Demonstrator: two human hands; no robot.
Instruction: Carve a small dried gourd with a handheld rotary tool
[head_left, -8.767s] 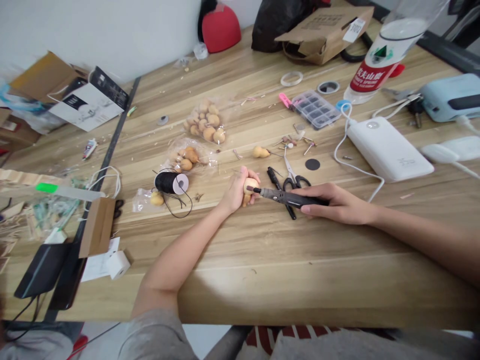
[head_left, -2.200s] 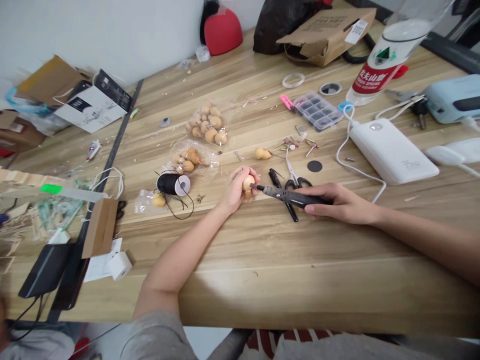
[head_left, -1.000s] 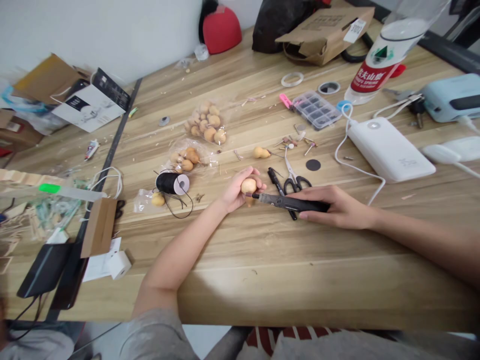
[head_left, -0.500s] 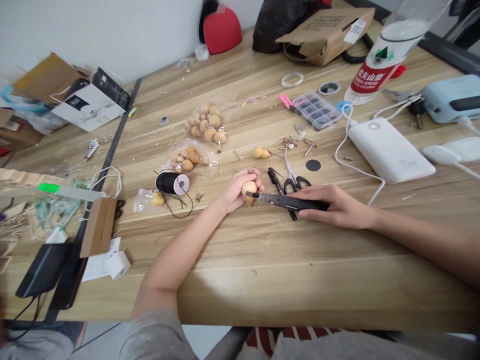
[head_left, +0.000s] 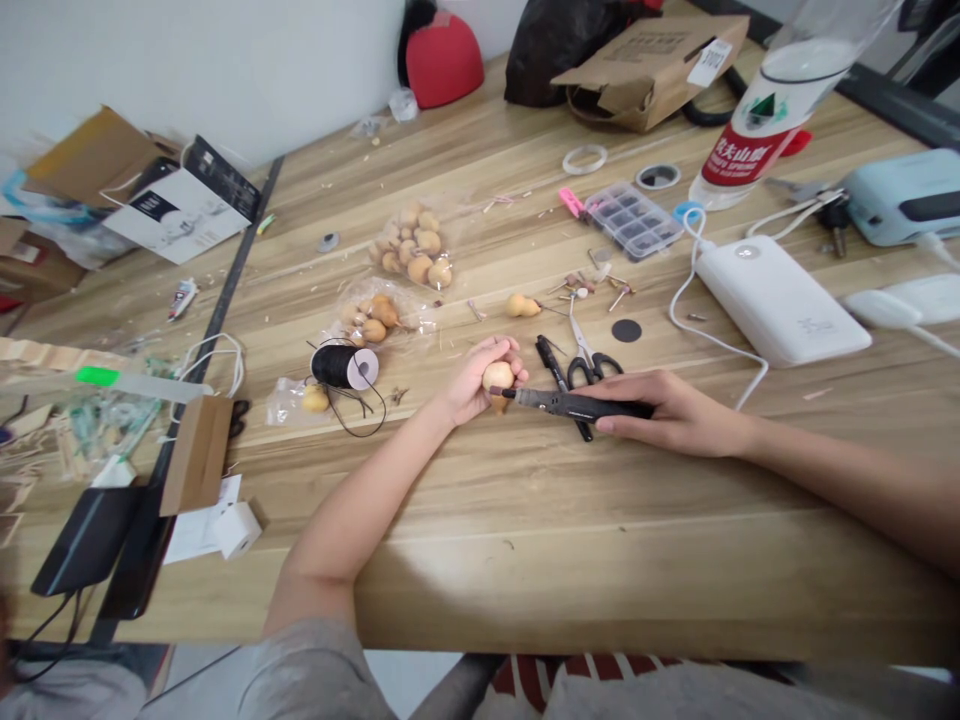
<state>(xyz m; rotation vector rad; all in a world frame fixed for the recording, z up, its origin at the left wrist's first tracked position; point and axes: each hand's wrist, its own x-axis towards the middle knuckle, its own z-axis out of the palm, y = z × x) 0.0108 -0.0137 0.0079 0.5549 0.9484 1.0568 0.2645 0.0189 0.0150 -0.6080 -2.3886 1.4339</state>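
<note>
Wood-grain table (head_left: 480, 560): left hand (head_left: 474, 378) gripping one gourd (head_left: 497, 375), right hand (head_left: 679, 415) clasping a rotary tool (head_left: 577, 404), bit (head_left: 502, 393) at its near side. Gourd apparently unfinished; bagged gourds (head_left: 420, 245), farther left, seemingly unworked.

The site is an indoor craft workspace set against a white wall (head_left: 225, 60). Indicators are as follows: a wood-grain counter (head_left: 525, 530) serves as the work surface, and a rotary tool (head_left: 574, 404) is held above it; bits (head_left: 582, 293), scissors (head_left: 585, 342), a cord spool (head_left: 335, 367), a compartment box (head_left: 634, 220) and bagged gourds (head_left: 420, 245) lie nearby. Scraps (head_left: 502, 199) are scattered around. A power bank (head_left: 784, 300) and a bottle (head_left: 746, 150) share the counter. Part of a second person (head_left: 86, 690) at lower left indicates a shared room. Whether it belongs to a home, school or shop cannot be determined.
</note>
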